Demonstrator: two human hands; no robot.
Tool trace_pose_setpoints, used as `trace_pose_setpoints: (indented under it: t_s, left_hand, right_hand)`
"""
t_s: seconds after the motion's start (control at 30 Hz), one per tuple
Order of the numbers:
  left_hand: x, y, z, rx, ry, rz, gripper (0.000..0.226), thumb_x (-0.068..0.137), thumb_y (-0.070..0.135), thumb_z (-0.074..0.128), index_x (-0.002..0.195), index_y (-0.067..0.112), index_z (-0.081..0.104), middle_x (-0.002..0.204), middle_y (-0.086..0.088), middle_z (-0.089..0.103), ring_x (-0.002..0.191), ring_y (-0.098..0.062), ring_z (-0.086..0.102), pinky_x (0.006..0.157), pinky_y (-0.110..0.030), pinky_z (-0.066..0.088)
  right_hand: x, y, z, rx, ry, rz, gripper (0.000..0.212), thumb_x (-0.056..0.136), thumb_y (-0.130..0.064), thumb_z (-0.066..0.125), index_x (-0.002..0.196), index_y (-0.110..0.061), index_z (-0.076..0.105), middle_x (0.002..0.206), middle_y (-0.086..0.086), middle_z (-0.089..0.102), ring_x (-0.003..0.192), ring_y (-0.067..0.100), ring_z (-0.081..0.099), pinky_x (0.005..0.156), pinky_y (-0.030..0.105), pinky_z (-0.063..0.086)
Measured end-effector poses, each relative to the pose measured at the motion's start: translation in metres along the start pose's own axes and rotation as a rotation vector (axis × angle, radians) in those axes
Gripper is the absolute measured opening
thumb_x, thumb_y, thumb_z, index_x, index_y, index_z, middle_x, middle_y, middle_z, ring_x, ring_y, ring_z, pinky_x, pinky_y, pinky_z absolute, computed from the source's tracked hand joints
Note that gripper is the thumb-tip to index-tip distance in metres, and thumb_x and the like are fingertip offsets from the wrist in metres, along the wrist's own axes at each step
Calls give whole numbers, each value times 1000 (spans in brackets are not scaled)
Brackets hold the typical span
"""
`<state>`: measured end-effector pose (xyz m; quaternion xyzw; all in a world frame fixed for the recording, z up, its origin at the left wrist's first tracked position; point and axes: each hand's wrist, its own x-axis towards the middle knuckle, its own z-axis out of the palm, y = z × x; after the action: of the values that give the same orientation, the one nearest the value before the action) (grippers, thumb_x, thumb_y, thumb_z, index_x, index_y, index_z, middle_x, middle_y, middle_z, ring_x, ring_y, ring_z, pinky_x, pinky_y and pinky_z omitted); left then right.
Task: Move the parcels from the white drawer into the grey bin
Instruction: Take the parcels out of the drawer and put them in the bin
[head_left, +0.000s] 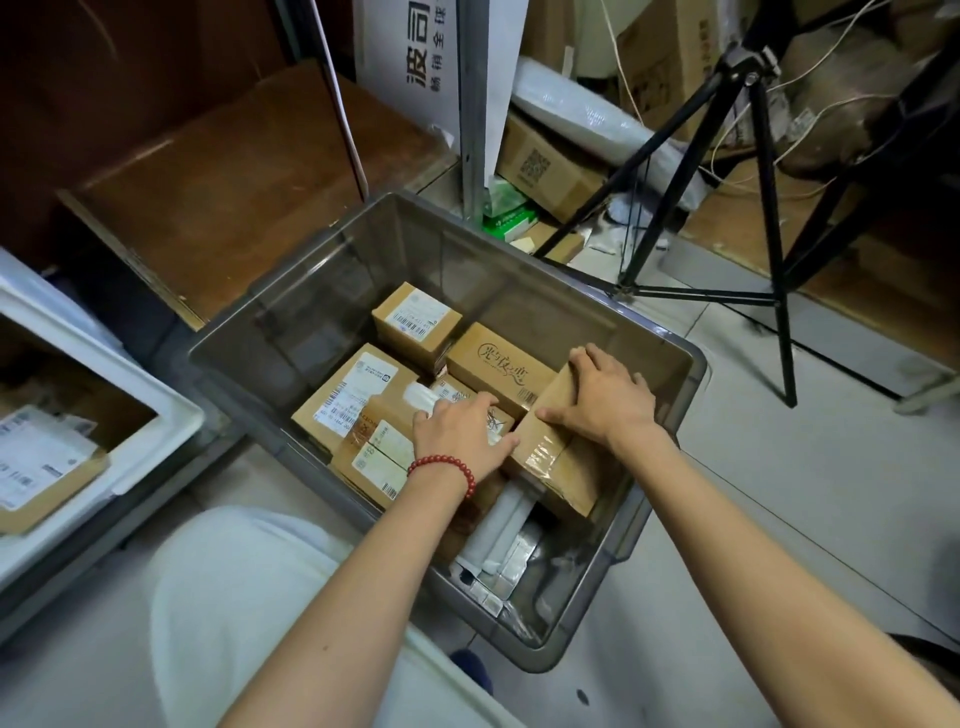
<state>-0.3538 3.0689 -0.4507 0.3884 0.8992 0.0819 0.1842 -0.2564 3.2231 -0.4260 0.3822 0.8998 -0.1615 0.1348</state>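
Head view: the right hand (597, 400) lies spread flat on a tilted brown carton (556, 457) inside the grey bin (415, 244). The left hand (462, 436), fingers lightly bent, touches small parcels (384, 447) beside the carton; I cannot tell whether it grips them. At the left, the white drawer (156, 410) holds labelled parcels (41, 462). Behind the bin stands a tripod (769, 208).

Translucent grey bin (519, 291); brown cardboard parcels (498, 364) marked with white barcoded labels (415, 312); white drawer (156, 415); red beaded bracelet (447, 467); black tripod (769, 208).
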Motion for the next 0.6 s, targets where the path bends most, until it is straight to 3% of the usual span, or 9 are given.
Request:
trace_pose_setpoints:
  t_s: [0.17,0.37,0.6]
  left_hand:
    - [-3,-33,-29,55,70,-65,56,89,57,49,136,29,43,127,0,58,121,-23,49,96,-44,39]
    - [-25,-81,-83,132,220,-200,51,90,56,47,134,30,46,129,-1,57,119,-26,49,95,-43,38]
    - [-100,-165,-136,128,360,-444,52,89,56,47,134,29,46,129,-4,58,120,-30,49,95,-45,39]
  right_hand:
    - [2,-11,-10,-137,-26,-37,92,83,-68,52,154,-23,15,163,1,6,150,25,4,119,52,8]
    - [-6,-85,-22,-56,150,-267,71,90,-64,44,150,-29,28,158,0,26,146,23,21,118,50,15]
    - [-35,-202,-23,12,214,-567,67,92,-64,39,147,-28,35,153,0,37,141,24,33,114,49,25]
